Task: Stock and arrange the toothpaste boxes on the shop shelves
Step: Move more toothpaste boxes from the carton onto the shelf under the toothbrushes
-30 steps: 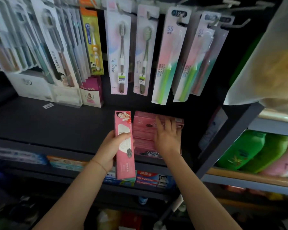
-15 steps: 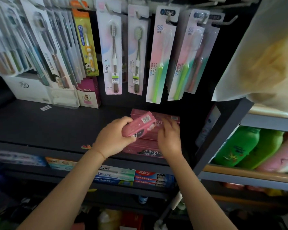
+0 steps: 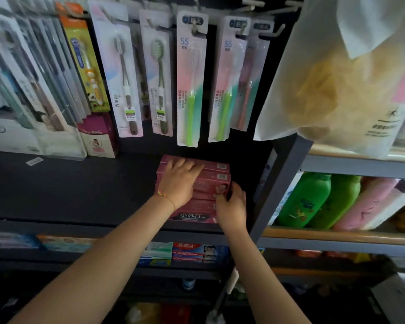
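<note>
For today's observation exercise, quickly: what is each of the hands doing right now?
Left hand: open, fingers flat on top of the stack of pink toothpaste boxes.
Right hand: fingers curled on the stack's right end, gripping the boxes there.

On the shelf before you, the front pink box (image 3: 192,216) reads "小苏打". Two hanging green-brush cards (image 3: 189,78) are marked "SS", a grey-brush card (image 3: 123,90) "Niepo…" (cut short), and the red boxes (image 3: 194,253) below say "Colgate".
</note>
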